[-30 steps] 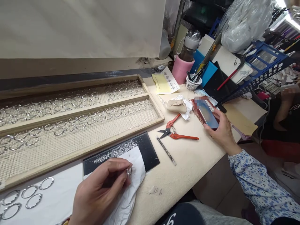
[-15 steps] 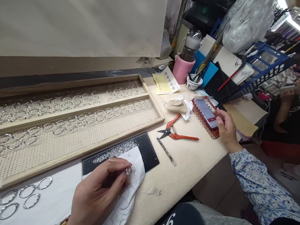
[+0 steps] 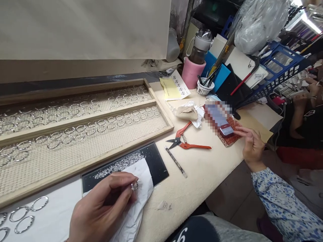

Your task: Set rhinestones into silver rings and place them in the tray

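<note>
My left hand [image 3: 103, 205] pinches a shiny silver metal ring [image 3: 134, 186] between thumb and fingertips; part of the ring is hidden by the fingers. Beneath that hand lies a crumpled white paper [image 3: 142, 174], over a black tray [image 3: 157, 166] strewn with tiny glittering stones [image 3: 121, 163]. My right hand [image 3: 253, 148], holding nothing, has its index finger stretched toward the lower end of a phone [image 3: 226, 130]; whether it touches is hard to tell. The phone rests on a red patterned case [image 3: 224, 140]. Several larger silver rings [image 3: 24, 224] lie on white paper at lower left.
A wooden frame with mesh [image 3: 141, 132] holds rows of silver rings. Orange-handled cutters [image 3: 183, 143] and a thin patterned stick [image 3: 176, 163] lie mid-table. Behind stand a pink roll [image 3: 193, 72], a bottle [image 3: 200, 47], a pen cup [image 3: 205, 87] and a blue basket [image 3: 281, 60]. People sit at far right.
My right hand has drawn back from the phone's side toward its lower corner, fingers now straighter. The left hand still pinches the ring, which shows more clearly. The view has shifted slightly.
</note>
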`<state>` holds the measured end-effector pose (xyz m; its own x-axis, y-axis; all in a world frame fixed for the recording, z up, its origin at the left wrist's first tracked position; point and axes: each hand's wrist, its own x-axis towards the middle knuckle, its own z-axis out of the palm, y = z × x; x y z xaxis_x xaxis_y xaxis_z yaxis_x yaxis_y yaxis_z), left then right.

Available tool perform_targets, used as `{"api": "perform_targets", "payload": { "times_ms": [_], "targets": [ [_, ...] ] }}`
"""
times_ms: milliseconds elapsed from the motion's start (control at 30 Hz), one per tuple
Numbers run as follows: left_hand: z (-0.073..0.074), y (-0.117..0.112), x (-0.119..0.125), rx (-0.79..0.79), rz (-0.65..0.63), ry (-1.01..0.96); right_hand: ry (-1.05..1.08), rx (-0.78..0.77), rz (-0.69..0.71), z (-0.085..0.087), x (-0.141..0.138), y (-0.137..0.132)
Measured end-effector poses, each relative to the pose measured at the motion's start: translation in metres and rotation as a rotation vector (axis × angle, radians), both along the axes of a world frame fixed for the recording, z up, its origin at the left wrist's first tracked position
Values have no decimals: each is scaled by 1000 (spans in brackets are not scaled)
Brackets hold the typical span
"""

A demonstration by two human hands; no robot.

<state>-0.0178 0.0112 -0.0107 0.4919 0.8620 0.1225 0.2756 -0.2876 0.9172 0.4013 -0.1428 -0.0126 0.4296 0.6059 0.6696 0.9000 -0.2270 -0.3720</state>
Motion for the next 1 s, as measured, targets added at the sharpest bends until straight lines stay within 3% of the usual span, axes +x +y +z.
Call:
{"api": "perform_targets", "payload": {
  "times_ms": [200,567,767,1000],
  "targets": [
    [-1,1,1,-13,-33,-29,-52,-55,64,-1,-5,-14],
    [2,0,2,-9,-6,14,-105,-162,126,5,7,11],
    [3,0,5,33,-20,-29,-96,-108,112,6,10,34],
    [1,0,2,4,0,16,-32,-18,39,2,9,33]
  ]
}}
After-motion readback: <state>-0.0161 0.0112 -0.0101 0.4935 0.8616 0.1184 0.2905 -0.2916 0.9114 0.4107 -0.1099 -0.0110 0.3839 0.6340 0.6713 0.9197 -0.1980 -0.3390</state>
